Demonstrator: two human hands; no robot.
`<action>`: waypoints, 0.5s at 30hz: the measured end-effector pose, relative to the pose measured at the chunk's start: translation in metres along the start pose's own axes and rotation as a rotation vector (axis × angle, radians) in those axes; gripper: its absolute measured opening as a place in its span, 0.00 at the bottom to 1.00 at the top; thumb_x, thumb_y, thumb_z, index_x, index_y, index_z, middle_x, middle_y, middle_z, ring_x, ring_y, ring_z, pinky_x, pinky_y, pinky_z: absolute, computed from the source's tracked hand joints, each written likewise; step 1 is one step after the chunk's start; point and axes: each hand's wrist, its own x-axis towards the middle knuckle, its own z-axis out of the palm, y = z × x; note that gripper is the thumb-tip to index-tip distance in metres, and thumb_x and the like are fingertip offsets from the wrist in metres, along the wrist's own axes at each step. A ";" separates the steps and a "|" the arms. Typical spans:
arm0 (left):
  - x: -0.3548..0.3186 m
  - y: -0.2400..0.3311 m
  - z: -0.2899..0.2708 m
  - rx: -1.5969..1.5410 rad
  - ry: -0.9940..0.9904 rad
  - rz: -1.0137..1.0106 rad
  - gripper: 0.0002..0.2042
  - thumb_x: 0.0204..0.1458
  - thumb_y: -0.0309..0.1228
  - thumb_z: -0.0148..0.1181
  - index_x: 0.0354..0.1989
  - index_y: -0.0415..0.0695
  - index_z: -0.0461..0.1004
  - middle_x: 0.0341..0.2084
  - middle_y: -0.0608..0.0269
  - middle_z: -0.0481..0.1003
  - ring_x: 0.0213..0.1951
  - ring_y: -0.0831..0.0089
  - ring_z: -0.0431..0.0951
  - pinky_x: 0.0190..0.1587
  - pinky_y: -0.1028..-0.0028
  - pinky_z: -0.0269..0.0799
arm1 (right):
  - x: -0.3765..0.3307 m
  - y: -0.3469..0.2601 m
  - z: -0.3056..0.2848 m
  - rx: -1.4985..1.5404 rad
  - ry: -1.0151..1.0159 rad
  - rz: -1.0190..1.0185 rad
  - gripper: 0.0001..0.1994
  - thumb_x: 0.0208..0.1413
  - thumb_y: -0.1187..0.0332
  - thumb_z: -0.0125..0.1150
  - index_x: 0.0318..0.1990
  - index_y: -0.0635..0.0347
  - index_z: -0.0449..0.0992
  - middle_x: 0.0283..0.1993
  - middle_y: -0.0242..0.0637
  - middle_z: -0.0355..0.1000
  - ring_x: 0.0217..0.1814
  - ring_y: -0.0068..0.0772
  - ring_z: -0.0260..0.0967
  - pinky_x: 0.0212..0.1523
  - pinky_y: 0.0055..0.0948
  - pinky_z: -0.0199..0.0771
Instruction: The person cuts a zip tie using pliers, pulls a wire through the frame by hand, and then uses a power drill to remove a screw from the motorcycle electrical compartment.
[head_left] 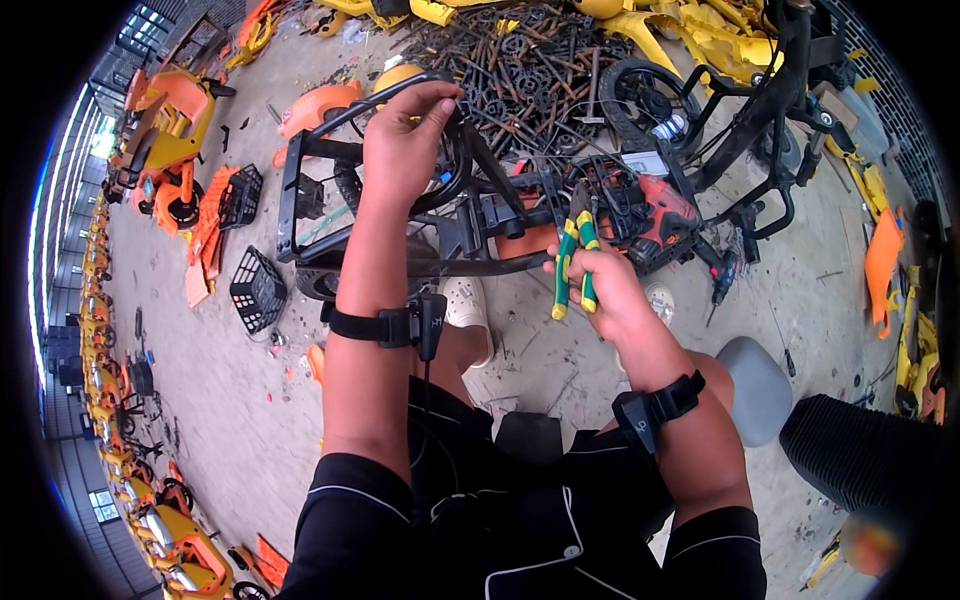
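Note:
My right hand (605,285) grips a pair of pliers (562,272) with green and yellow handles, its dark jaws pointing away from me over the stripped black bike frame (500,265). The handles stand spread apart. Up beside the tubes at the far end of that frame is my left hand (408,140), thumb and fingers pinched together; whatever lies between them is too small to make out. Wires and a red and black power tool (668,215) rest on the frame, right of the pliers.
Behind the frame spreads a heap of rusty metal parts (520,75), with a black wheel (640,105) beside it. Black crates (258,288) and yellow-orange bikes (165,130) stand left. A drill (722,275), grey stool seat (752,390) and orange panel (884,260) are at right.

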 end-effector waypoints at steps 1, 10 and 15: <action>0.001 -0.003 0.001 -0.049 0.007 0.019 0.11 0.61 0.26 0.63 0.50 0.39 0.79 0.43 0.65 0.82 0.45 0.79 0.79 0.51 0.76 0.73 | 0.000 0.000 -0.001 -0.002 -0.002 0.004 0.20 0.46 0.78 0.54 0.50 0.61 0.72 0.50 0.35 0.72 0.52 0.32 0.74 0.49 0.36 0.67; -0.001 0.006 0.004 -0.011 0.056 0.010 0.13 0.59 0.26 0.66 0.52 0.38 0.78 0.43 0.62 0.82 0.46 0.78 0.79 0.50 0.76 0.74 | 0.005 0.003 -0.003 0.003 0.001 0.008 0.20 0.47 0.78 0.53 0.51 0.61 0.72 0.51 0.36 0.73 0.53 0.34 0.74 0.49 0.36 0.69; 0.002 -0.002 0.001 -0.048 0.047 0.008 0.13 0.59 0.26 0.66 0.51 0.39 0.78 0.43 0.63 0.82 0.45 0.78 0.80 0.49 0.77 0.74 | 0.005 0.003 -0.001 -0.008 0.010 0.008 0.21 0.49 0.78 0.51 0.53 0.62 0.72 0.53 0.38 0.74 0.55 0.36 0.75 0.49 0.32 0.73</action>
